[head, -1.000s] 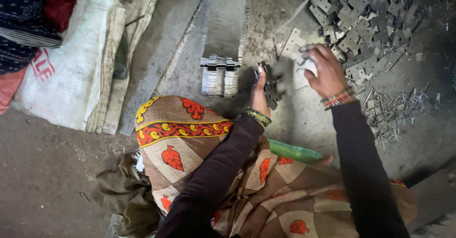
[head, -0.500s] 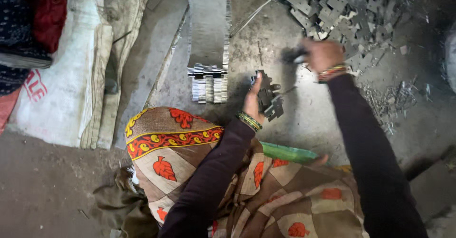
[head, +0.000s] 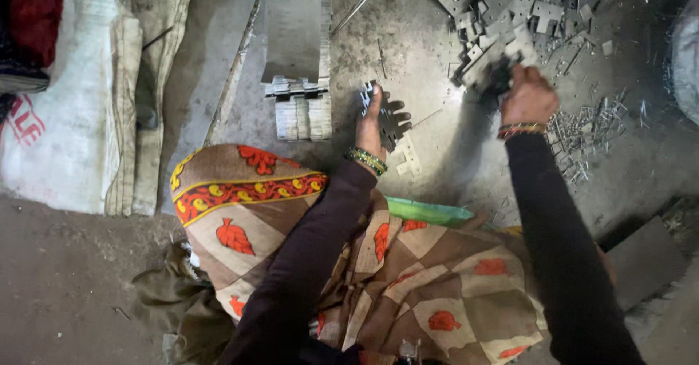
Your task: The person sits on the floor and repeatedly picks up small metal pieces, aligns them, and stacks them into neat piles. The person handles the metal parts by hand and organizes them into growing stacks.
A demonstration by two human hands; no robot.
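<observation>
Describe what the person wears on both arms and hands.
Both arms are covered to the wrists by long, close-fitting dark sleeves. The left hand is bare, with a stack of green and gold beaded bangles at its wrist. The right hand is bare too, with a narrow band of red and multicoloured bangles. No gloves, no rings visible.

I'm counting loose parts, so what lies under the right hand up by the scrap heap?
Under the right hand lies the near edge of the pile of flat grey metal pieces on the concrete floor. The hand covers its fingertips, so whatever they grip is hidden.
</observation>
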